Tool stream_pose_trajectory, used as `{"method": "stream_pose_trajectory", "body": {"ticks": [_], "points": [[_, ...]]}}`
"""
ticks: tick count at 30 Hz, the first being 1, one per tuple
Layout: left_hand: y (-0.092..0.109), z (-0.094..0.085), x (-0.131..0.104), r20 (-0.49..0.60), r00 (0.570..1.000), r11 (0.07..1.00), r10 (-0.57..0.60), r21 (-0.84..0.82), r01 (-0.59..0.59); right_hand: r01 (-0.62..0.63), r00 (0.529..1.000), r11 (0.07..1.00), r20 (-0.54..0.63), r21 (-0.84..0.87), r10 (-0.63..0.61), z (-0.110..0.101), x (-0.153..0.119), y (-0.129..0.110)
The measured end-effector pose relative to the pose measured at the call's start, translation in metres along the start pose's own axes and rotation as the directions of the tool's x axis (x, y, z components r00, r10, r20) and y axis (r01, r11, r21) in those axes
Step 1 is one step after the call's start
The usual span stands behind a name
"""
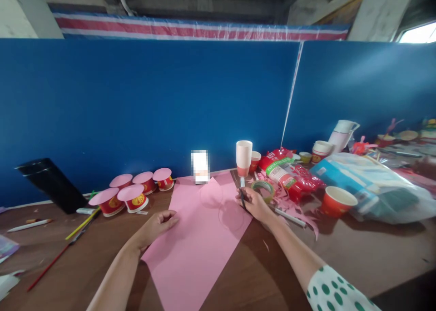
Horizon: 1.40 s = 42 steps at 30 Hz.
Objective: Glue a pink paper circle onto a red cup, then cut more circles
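Paper (194,252), pink, lies at 8 o'clock from right grip (256,203), closed round dark pen (242,199); left grip (158,227), half-curled, sits at paper's 9 o'clock edge, hold unclear.

Right hand (255,203) holds dark pen (243,199); 5 disc-topped cups (136,204) stand left.

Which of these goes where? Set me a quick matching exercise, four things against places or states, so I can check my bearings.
1. Right hand
2. Pink-topped cups
3. Black cylinder
4. Left hand

A. At the left edge of the pink sheet
B. Five, grouped together
C. Left of the pink-topped cups
D. Holding a dark pen-like thing

Pairs: 1-D, 2-B, 3-C, 4-A
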<state>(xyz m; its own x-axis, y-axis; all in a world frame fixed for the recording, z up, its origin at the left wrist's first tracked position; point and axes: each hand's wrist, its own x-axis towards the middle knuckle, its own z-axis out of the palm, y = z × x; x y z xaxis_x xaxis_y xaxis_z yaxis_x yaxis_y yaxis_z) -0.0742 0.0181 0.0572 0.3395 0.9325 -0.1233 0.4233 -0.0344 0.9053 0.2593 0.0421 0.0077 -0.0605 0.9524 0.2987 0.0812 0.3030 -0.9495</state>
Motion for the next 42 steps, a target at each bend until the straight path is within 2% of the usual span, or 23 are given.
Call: {"method": "stream_pose_trajectory", "body": {"ticks": [3, 10, 13, 16, 19, 22, 28, 36, 39, 42], "points": [[0.002, 0.000, -0.002, -0.012, 1.000, 1.000, 0.004, 0.007, -0.004, -0.010, 1.000, 1.000, -0.008, -0.004, 0.010, 0.001, -0.001, -0.004], [0.003, 0.008, 0.000, 0.006, 1.000, 1.000, -0.017, -0.020, 0.017, -0.108, 0.993, 0.994, 0.053, -0.033, 0.110, 0.001, -0.006, -0.010], [0.001, 0.007, 0.002, -0.016, 0.999, 0.998, -0.030, -0.060, 0.029, -0.108, 0.993, 0.994, 0.035, -0.030, 0.109, 0.001, -0.006, -0.008], [-0.003, 0.004, 0.004, 0.034, 0.997, 0.963, -0.074, -0.258, 0.081, -0.072, 0.996, 0.997, -0.052, -0.027, 0.070, -0.001, -0.003, -0.005], [-0.010, 0.002, 0.005, 0.093, 0.987, 0.837, -0.129, -0.524, 0.159, -0.050, 0.984, 0.999, -0.173, 0.008, 0.051, -0.003, 0.001, -0.003], [-0.020, 0.001, 0.008, 0.011, 0.987, 0.764, -0.161, -0.631, 0.131, -0.060, 0.955, 0.997, -0.287, 0.047, 0.071, -0.004, 0.003, -0.002], [-0.030, 0.004, 0.012, 0.016, 0.992, 0.751, -0.124, -0.652, 0.105, -0.006, 0.915, 1.000, -0.403, 0.026, 0.016, -0.003, 0.003, 0.001], [-0.021, 0.022, 0.009, 0.013, 0.995, 0.809, -0.096, -0.582, 0.085, -0.032, 0.872, 0.995, -0.490, -0.099, -0.021, -0.001, 0.001, -0.002], [-0.019, 0.027, 0.009, -0.018, 0.997, 0.848, -0.077, -0.527, 0.056, -0.003, 0.861, 0.993, -0.505, -0.118, -0.057, 0.000, 0.000, -0.004], [-0.022, 0.028, 0.013, -0.125, 0.987, 0.869, -0.101, -0.494, 0.027, 0.013, 0.848, 0.991, -0.525, -0.131, -0.080, 0.000, 0.000, -0.005]]}}
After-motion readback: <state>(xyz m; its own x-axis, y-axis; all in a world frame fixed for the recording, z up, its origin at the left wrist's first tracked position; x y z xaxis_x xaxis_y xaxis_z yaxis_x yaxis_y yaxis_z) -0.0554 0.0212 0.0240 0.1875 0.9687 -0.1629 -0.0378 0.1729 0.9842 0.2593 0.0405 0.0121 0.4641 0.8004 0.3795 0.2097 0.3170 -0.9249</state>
